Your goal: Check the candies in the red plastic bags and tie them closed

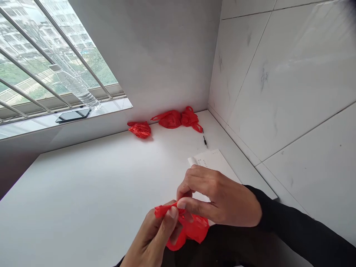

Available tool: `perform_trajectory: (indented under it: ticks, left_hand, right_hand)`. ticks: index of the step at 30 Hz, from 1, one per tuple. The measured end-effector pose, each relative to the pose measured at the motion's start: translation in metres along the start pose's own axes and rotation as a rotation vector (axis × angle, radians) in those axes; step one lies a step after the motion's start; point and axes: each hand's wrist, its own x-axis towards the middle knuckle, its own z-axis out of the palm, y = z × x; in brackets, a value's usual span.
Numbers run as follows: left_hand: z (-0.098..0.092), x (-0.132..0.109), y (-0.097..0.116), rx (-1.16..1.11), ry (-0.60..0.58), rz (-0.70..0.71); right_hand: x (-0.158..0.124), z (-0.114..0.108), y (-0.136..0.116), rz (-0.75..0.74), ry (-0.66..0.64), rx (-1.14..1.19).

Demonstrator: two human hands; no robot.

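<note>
left hand: you are pinching the twisted end of the red plastic bag | right hand: you are nipping the same strip, thumb against forefinger | bag: hanging between both hands, over the white table near edge | tip: gripping close together and pulling evenly is likely sparing the thin film

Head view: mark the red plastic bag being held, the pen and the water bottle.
red plastic bag (pixel 198 227), head view, on its crumpled lower part.
pen (pixel 204 139), head view, on the middle of its barrel.
water bottle (pixel 74 86), head view, on its clear wall at mid-length.
</note>
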Motion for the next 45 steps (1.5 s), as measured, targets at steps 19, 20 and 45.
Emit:
perform_trajectory:
  ticks: [19, 20, 45]
  left_hand:
    - [-0.021, 0.030, -0.056, 0.647, 0.115, 0.931]
    - [-0.022, 0.030, -0.058, 0.670, 0.115, 0.978]
    - [0.022, 0.043, -0.139, -0.383, 0.549, -0.144]
  right_hand:
    - [-0.012, 0.043, 0.046, 0.446, -0.209, 0.422]
    - [-0.012, 0.045, 0.048, 0.427, -0.244, 0.453]
    - [-0.047, 0.113, 0.106, 0.506, 0.067, 0.329]
